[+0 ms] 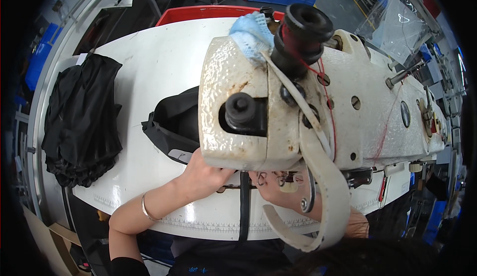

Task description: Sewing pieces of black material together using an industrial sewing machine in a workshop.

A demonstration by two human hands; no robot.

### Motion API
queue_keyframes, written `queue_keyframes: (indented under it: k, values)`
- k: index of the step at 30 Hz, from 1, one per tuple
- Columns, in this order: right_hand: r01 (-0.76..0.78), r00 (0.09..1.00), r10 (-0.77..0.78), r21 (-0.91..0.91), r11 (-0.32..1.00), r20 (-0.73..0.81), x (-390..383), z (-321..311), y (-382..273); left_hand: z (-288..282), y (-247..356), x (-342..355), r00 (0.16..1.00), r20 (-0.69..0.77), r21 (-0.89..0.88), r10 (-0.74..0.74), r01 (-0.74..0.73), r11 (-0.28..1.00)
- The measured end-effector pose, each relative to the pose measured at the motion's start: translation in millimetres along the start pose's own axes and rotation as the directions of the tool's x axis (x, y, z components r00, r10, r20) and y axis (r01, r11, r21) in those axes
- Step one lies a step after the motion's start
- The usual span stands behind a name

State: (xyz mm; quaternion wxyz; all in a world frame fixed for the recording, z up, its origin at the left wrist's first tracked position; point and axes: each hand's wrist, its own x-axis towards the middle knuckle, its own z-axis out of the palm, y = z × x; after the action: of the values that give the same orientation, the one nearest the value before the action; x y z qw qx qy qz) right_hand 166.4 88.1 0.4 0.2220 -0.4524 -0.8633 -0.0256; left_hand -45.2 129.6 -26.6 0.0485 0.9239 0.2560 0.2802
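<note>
In the head view, a worn cream sewing machine (228,149) looms nearest, directly above both hands, with a black knob (305,40) on top, beyond the right hand. Red thread (325,88) runs down from the knob, and a crumpled light-blue cloth (251,33) is tucked beside it. A curved white lever (334,191) hangs in front of the right forearm.

The left hand (204,176) reaches under the machine's head, its fingertips hidden; whether they pinch anything cannot be made out. The right hand (271,184) lies just across from it, partly covered by machine parts, so its grip is equally unclear. Between the two hands a narrow black strip (244,209) runs toward the wearer over the front edge of the white table (149,52).

The black fabric piece (171,114) lies just beyond the left hand, folded into a loop and partly covered by the machine; a pale tag (178,155) sits on its edge, near the wrist. Farther left of that hand rests a thick stack of black cloth (82,122).
</note>
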Motion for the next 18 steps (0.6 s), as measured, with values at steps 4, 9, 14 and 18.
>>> queue_keyframes:
  k: [4, 9, 14, 18]
  values:
    - [-0.074, 0.991, 0.079, -0.055, 0.996, 0.110, -5.7, 6.0, 0.1, -6.0, 3.3, 6.3, 1.000, 0.018, -0.013, -0.012, 0.012, 1.000]
    - [0.026, 0.997, -0.023, 0.039, 0.999, -0.070, -4.1, 5.5, 5.9, -21.4, 9.5, 16.3, 0.995, 0.078, -0.030, -0.058, 0.060, 0.998]
    - [0.277, 0.960, -0.280, -0.095, 0.956, -0.018, -20.0, -11.2, 26.1, -32.6, 19.6, 15.0, 0.992, 0.086, -0.017, -0.093, 0.094, 0.995]
    - [0.168, 0.982, -0.168, -0.004, 0.986, -0.092, -26.3, 6.6, 27.0, -32.5, 30.8, 9.5, 0.989, 0.049, -0.038, -0.139, 0.141, 0.989]
